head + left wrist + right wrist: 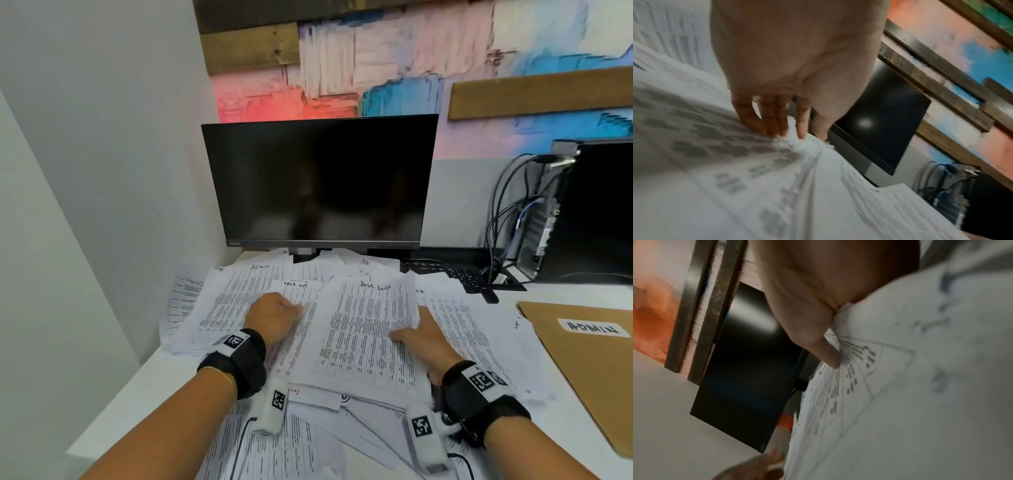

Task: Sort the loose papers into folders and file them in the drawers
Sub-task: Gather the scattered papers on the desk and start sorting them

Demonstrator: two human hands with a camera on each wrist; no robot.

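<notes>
Loose printed papers (239,301) lie in an overlapping heap across the white desk (137,394). On top lies a sheet headed "Task list" (363,329). My right hand (416,334) pinches that sheet's right edge, thumb on top and fingers hidden beneath; the right wrist view shows the thumb (826,353) pressing on the sheet (890,386). My left hand (274,317) rests on the papers left of that sheet, its straight fingertips (777,128) touching a page (756,162). A brown folder labelled ADMIN (589,359) lies closed at the right. No drawer is in view.
A dark monitor (318,181) stands behind the papers. A black keyboard (459,274), partly under sheets, and a PC tower (596,209) with cables sit at the back right. A white wall (85,205) closes the left side.
</notes>
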